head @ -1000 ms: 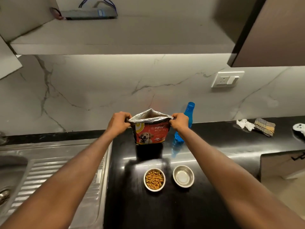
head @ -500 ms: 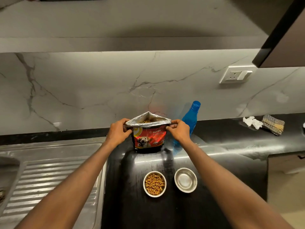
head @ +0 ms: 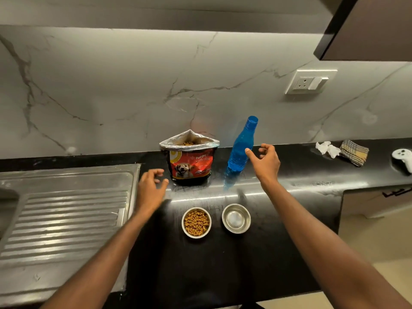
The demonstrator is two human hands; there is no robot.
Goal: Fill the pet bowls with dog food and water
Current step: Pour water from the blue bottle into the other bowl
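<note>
A red dog food bag (head: 190,162) stands open against the wall on the black counter (head: 223,264), kibble showing at its mouth. Right of it stands a blue water bottle (head: 239,152) with its cap on. Two steel bowls sit nearer me: the left bowl (head: 196,222) holds kibble, the right bowl (head: 236,218) holds no kibble. My left hand (head: 150,188) hovers open just left of the bag, touching nothing. Beside the bottle, my right hand (head: 265,162) is open, its fingers spread close to the bottle's right side.
A steel sink drainboard (head: 64,215) fills the left. At the right of the counter lie crumpled white tissue (head: 327,148), a checked cloth (head: 354,152) and a white controller (head: 403,158). A wall socket (head: 311,82) and a dark cabinet (head: 367,27) are above.
Both hands let go of the bag's top corners. The left hand dropped back to the bag's left; the right hand moved right toward the blue bottle. The view tilted down.
</note>
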